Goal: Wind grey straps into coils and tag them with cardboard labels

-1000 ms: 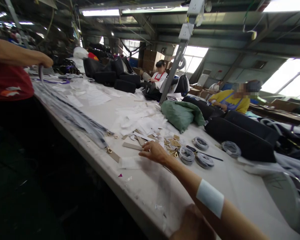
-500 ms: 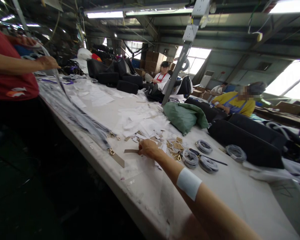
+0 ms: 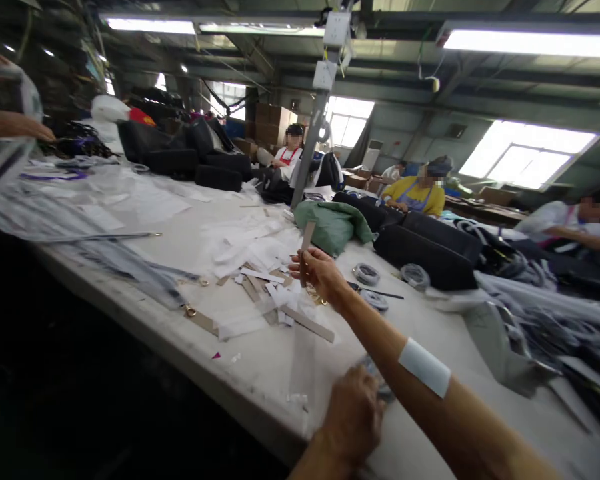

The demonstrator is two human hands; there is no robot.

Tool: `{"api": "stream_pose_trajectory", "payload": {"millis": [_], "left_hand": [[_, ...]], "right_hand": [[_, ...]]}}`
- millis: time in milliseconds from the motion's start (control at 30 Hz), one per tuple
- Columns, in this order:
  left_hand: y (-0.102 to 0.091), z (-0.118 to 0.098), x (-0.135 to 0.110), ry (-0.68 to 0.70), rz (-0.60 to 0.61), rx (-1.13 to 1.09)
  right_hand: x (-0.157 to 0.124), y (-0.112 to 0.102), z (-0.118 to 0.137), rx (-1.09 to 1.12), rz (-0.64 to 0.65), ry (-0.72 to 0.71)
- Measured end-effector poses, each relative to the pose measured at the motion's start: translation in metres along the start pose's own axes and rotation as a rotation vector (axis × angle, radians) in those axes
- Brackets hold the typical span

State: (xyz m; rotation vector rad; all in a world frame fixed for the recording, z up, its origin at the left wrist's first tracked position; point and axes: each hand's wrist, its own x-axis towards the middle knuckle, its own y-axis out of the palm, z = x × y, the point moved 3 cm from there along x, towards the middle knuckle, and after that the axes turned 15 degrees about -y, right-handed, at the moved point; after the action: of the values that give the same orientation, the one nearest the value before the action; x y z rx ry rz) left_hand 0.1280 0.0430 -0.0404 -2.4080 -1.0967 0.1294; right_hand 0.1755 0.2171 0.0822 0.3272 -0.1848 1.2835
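Note:
My right hand (image 3: 320,272) is lifted above the white table (image 3: 280,363) and pinches a tan cardboard strip (image 3: 307,237) that stands upright. Under it lie more tan strips (image 3: 307,323), white paper scraps (image 3: 260,250) and gold clasps. My left hand (image 3: 353,417) rests low at the table's near edge, fingers curled, with something grey and blurred just beyond them. A white patch (image 3: 424,367) is stuck on my right forearm.
Coiled grey straps (image 3: 366,273) and a green bag (image 3: 330,223) lie behind my right hand, with black bags (image 3: 425,250) further right. A metal post (image 3: 313,127) rises mid-table. A co-worker's hand (image 3: 15,123) at far left lifts plastic-wrapped straps (image 3: 55,220). Other people sit at the back.
My right hand has picked a tan strip off the table and raised it upright. My left hand has come back into view at the near edge. The view has swung right.

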Motion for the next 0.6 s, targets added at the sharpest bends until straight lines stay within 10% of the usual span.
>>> {"api": "stream_pose_trajectory", "payload": {"millis": [133,267,600], "left_hand": [[-0.034,0.003,0.007,-0.174,-0.085,-0.342],[-0.043,0.017,0.010,-0.500,0.107,-0.911],[-0.041,0.012,-0.023,-0.777,0.114,-1.553]], "right_hand": [[-0.066,-0.069,0.053,-0.141,-0.006,0.022],[-0.152,-0.120,0.084,-0.504,0.010,0.152],[-0.217,-0.121,0.099,-1.118,0.017,0.030]]}}
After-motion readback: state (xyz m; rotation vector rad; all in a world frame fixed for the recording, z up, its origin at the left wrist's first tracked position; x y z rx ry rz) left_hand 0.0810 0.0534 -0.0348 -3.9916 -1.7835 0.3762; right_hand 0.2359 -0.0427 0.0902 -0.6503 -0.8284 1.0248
